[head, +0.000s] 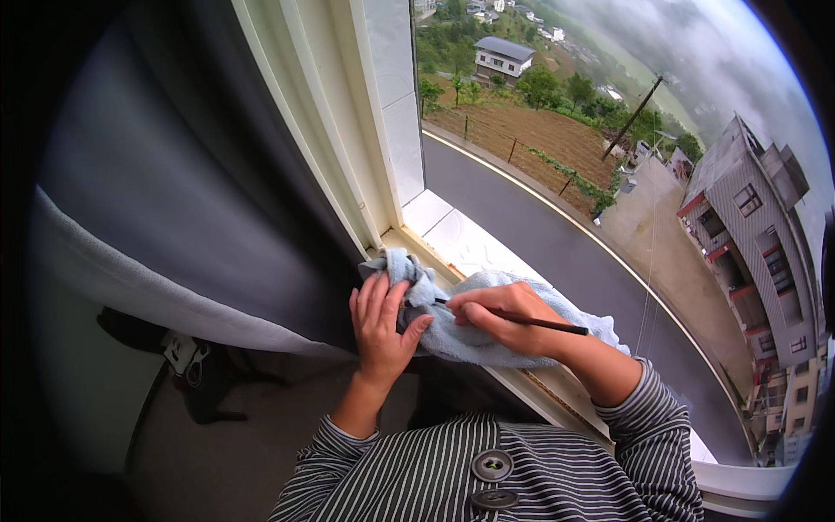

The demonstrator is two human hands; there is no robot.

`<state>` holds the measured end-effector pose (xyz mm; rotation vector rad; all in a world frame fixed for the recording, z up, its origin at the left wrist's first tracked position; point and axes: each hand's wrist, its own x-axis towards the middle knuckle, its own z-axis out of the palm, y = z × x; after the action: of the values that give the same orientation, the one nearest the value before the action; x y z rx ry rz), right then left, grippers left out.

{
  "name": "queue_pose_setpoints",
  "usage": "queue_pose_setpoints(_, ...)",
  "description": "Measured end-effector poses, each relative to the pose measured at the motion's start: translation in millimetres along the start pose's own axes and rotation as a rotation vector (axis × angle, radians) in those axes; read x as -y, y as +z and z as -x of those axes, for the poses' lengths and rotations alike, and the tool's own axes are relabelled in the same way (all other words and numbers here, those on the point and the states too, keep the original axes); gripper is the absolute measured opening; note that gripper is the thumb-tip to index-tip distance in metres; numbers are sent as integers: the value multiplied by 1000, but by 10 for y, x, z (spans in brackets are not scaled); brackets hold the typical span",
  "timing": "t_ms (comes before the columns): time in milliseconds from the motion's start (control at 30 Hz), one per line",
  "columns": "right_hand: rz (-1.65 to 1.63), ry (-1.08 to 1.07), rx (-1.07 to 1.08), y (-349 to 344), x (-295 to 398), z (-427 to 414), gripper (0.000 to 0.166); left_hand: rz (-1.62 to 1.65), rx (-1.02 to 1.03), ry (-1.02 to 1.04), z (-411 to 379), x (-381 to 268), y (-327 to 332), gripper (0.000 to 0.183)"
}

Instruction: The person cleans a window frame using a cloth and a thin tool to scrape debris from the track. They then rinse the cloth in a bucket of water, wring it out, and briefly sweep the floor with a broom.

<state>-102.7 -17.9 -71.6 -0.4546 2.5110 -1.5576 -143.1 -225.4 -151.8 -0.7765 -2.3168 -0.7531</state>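
A light blue terry cloth lies bunched and draped over the track of an open window. My left hand holds its crumpled end down near the corner of the frame, fingers on top and thumb to the side. Pinched like a pen in my right hand is a thin dark stick. The stick's far tip meets the folds of the cloth beside my left hand; whether it goes under a fold cannot be seen. Below my right hand, the rest of the cloth spreads across the sill.
The cream window frame rises at the left, with a dark grey curtain beside it. White sill tiles edge a drop to the road. A dark object with a white cable sits low at the left.
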Motion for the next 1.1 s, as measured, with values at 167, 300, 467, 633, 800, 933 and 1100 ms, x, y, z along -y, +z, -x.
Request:
queue_pose_setpoints(167, 13, 159, 39, -164, 263, 815, 24, 284, 117, 175, 25, -497, -96, 44)
queue_pose_setpoints(300, 76, 230, 49, -282, 468, 1323, 24, 463, 230, 275, 121, -891, -87, 42)
queue_pose_setpoints(467, 101, 400, 119, -446, 667, 1716, 21, 670, 370, 475, 89, -1265, 20, 35)
queue_pose_setpoints(633, 63, 368, -89, -676, 734, 1861, 22, 1215, 766, -213, -220, -1025, 128, 20)
queue_pose_setpoints(800, 462, 123, -423, -909, 809, 1982, 17, 1362, 67, -519, -740, -356, -116, 17)
queue_pose_setpoints(933, 836, 137, -501, -735, 42, 1582, 32, 946, 71, -476, -813, 15, 35, 42)
queue_pose_setpoints(1100, 913, 462, -283, -596, -600, 1406, 22, 148, 23, 65, -222, -634, 7, 63)
